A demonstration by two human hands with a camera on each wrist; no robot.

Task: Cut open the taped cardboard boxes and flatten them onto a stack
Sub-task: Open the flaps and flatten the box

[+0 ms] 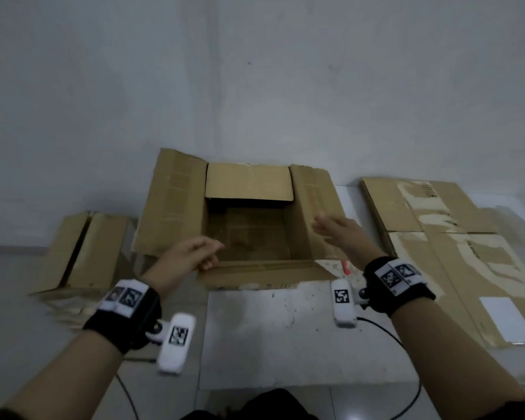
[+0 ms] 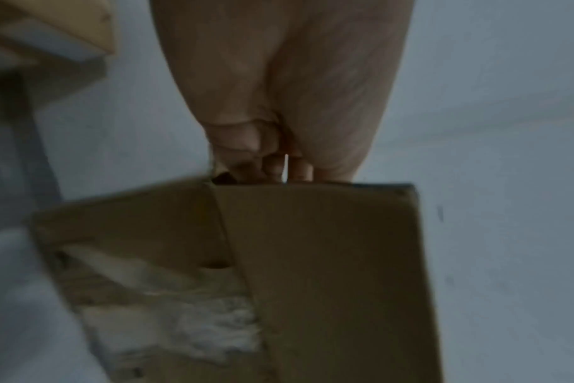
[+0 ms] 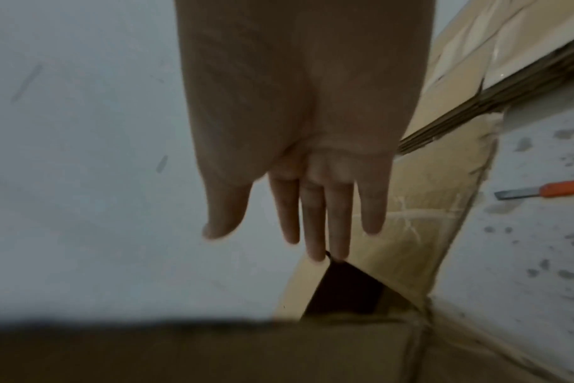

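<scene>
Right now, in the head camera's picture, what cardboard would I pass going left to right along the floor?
Folded cardboard by the wall → open box → orange-handled cutter → flattened stack.

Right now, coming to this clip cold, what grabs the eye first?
The open cardboard box in the middle, flaps spread and inside empty, with both hands reaching at it: the left hand at the near flap, the right hand flat-fingered by the right flap. To the right lies the stack of flattened cardboard on the floor. An orange-handled knife lies on the floor between box and stack.
</scene>
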